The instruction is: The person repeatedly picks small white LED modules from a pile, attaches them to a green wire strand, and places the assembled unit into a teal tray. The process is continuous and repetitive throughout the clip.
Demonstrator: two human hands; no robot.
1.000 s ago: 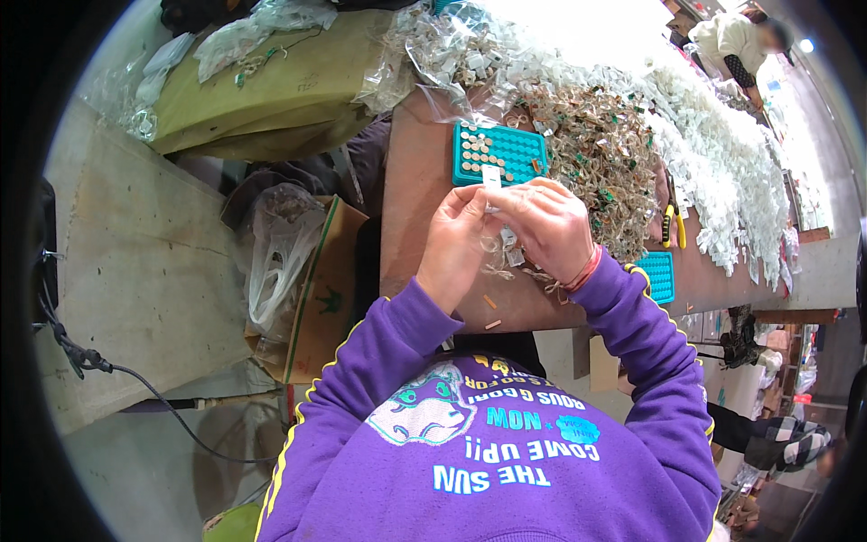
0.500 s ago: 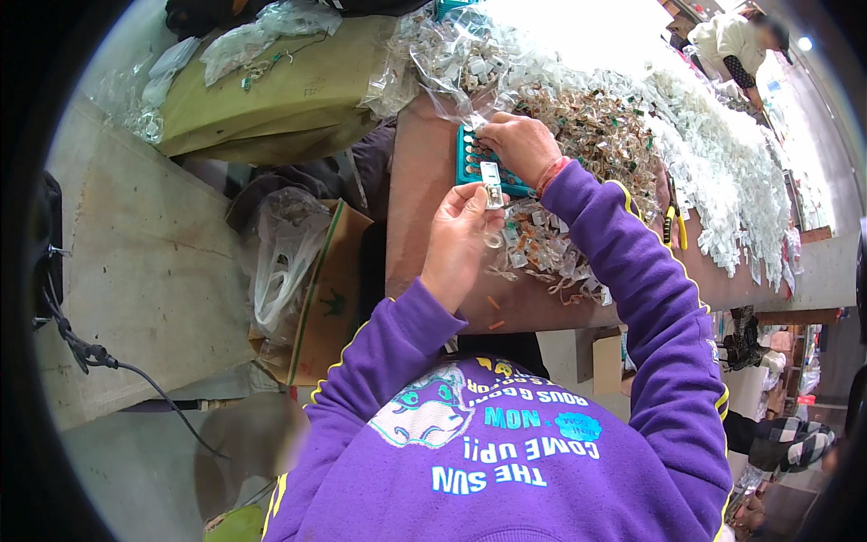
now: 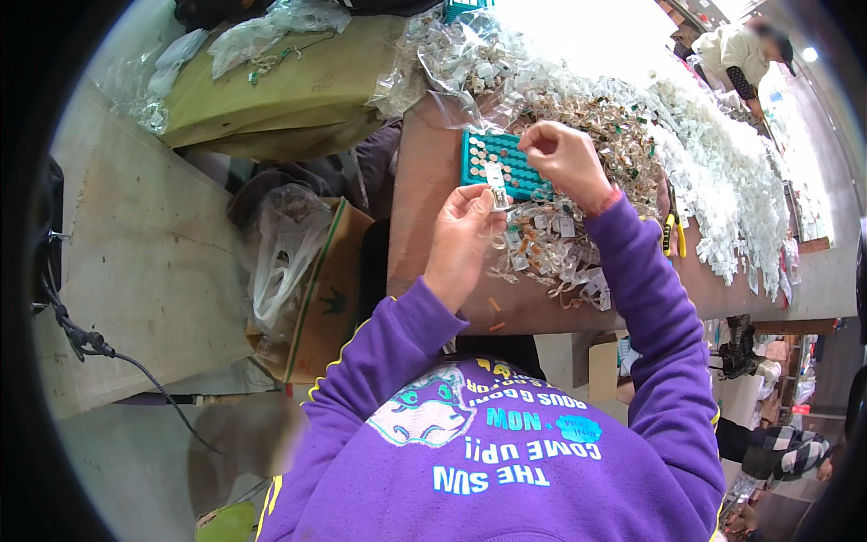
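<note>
My left hand (image 3: 459,233) pinches a small white and clear plastic case (image 3: 499,198) between thumb and fingers. Its narrow lid stands up at the top, in front of a teal tray (image 3: 466,155). Rows of small round hollows cover the tray, and several shiny round discs (image 3: 479,154), like button cells, sit in its left part. Over the tray's right side is my right hand (image 3: 571,164), its thumb and fingertips pressed together. Whatever is between those fingertips is too small to make out.
A large heap of small clear and white plastic pieces (image 3: 722,199) fills the table's right side, with brownish stringy pieces (image 3: 623,135) nearer me. Yellow-handled pliers (image 3: 674,233) lie there. A cardboard box (image 3: 316,298) with plastic bags stands at left. Another person (image 3: 736,59) bends at far right.
My right hand has lifted off the tray's discs and moved right, uncovering more of the tray. My left hand keeps the case in nearly the same place.
</note>
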